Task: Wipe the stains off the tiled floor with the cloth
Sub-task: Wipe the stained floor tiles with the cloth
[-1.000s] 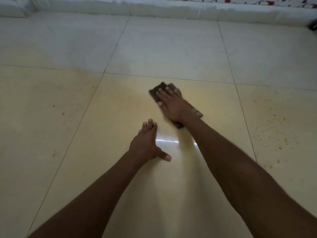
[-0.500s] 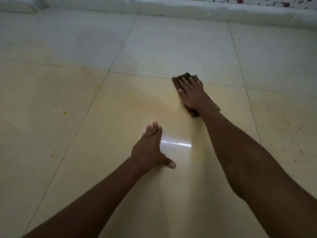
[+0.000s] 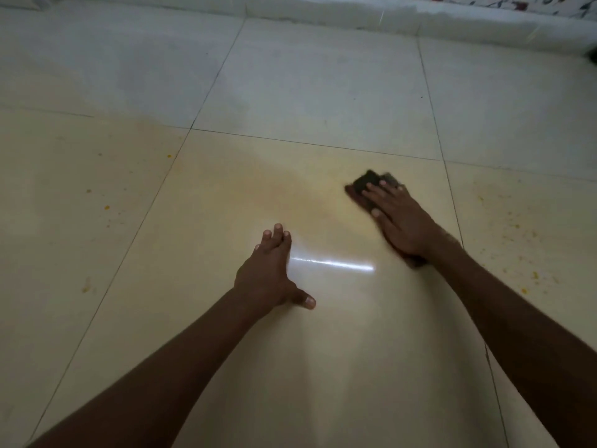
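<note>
A dark brown cloth (image 3: 365, 182) lies flat on the cream tiled floor (image 3: 226, 195), mostly hidden under my right hand (image 3: 400, 218), which presses on it with straight fingers. My left hand (image 3: 268, 273) rests flat on the same tile, fingers together and thumb out, beside a bright light reflection. Orange stain specks (image 3: 520, 250) dot the tile to the right of the cloth. More orange specks (image 3: 106, 207) mark the tile on the left. A faint orange smear (image 3: 277, 192) lies left of the cloth.
A white raised ledge (image 3: 355, 14) runs along the far edge of the floor, with a patterned surface (image 3: 549, 3) above it at top right. Dark grout lines divide the large tiles.
My right hand has slid the cloth from the tile's far middle towards the right and a little nearer. The left hand has stayed planted on the tile.
</note>
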